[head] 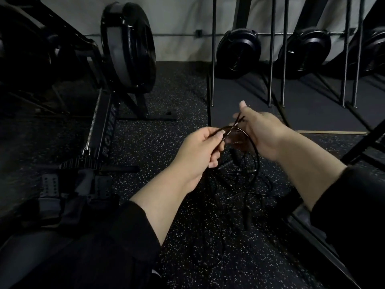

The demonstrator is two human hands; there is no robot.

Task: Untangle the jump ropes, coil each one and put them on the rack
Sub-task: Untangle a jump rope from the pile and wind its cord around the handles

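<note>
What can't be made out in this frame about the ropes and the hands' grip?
- Head view: the jump ropes are black on dark flooring; their number and knots are unreadable.
- The right hand shows its back, hiding its fingers' grip.
- The left hand hides the cord below its pinch.

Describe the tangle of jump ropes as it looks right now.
The jump ropes are thin black cords with dark stubby handles, knotted in a loose heap on the speckled floor. Several strands rise from the heap; the left hand pinches one and the right hand holds looped cord. None looks coiled yet. How many ropes there are is unclear.
</note>
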